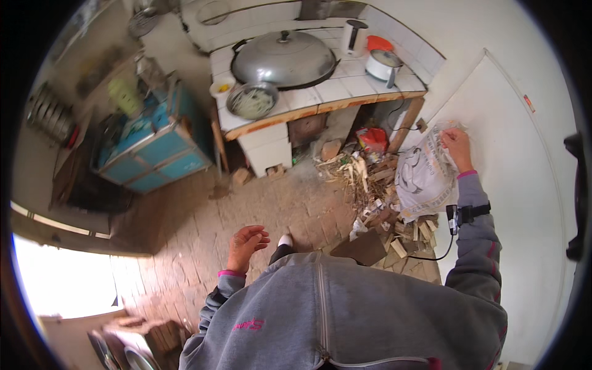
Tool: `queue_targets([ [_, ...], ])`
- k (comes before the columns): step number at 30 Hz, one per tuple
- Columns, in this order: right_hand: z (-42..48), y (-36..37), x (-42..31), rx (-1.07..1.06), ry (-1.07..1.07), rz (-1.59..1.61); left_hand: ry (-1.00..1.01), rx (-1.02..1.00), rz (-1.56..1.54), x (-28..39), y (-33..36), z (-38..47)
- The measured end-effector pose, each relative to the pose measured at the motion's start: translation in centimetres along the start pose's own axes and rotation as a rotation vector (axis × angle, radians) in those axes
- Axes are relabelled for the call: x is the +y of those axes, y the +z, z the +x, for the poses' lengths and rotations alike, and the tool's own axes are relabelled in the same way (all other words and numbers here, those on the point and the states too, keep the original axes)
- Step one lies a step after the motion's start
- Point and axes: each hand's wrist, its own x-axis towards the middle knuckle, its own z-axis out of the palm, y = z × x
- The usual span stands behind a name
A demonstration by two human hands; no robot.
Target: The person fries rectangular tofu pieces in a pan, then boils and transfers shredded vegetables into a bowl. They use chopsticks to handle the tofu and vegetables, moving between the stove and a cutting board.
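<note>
My left hand (246, 248) hangs over the brick floor on the left of my body, its fingers loosely curved and nothing in it. On the right, my right hand (456, 147) is raised at the upper part of a white woven sack (418, 178) that bears print and a drawing. Its fingers are bent, and I cannot tell whether they grip the sack's edge or only hover before it. The sack stands upright against the white wall, above split firewood (423, 231) and scraps.
A tiled stove (305, 97) carries a large lidded wok (284, 58), a metal bowl of pale strips (252, 101), a kettle (354, 39) and a small pot (384, 64). Kindling (358, 173) lies by its opening. A blue cabinet (157, 157) stands left; a cable (432, 258) hangs from my right wrist.
</note>
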Motion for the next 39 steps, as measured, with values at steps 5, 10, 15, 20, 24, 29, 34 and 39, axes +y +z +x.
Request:
queue_targets([
  [5, 11.4, 3.2, 1.0, 0.003, 0.024, -0.016, -0.072, -0.050, 0.037, 7.3, -0.1, 12.1],
  [10, 25.6, 9.4, 5.2, 0.020, -0.031, -0.212, -0.109, 0.091, 0.035, 9.8, 1.0, 21.6],
  [15, 42.4, 17.2, 12.9, 0.033, -0.288, -0.396, -0.113, 0.242, 0.005, 11.2, 6.9, 29.3],
  [20, 54.0, 23.8, 18.4, -0.042, -0.129, -0.592, -0.164, 0.365, -0.065, 14.1, 14.7, 35.1],
  [24, 57.4, 25.8, 20.1, -0.163, -0.025, -0.629, -0.160, 0.442, -0.080, 15.8, 18.4, 37.9],
  [29, 57.7, 25.6, 19.9, -0.164, -0.059, -0.583, -0.178, 0.424, -0.082, 16.9, 20.7, 41.3],
  [34, 57.8, 23.4, 16.0, -0.180, -0.127, -0.486, -0.186, 0.430, -0.054, 17.1, 21.9, 43.3],
  [39, 52.3, 21.8, 9.8, -0.175, -0.386, -0.378, -0.227, 0.423, -0.051, 17.4, 22.4, 44.0],
])
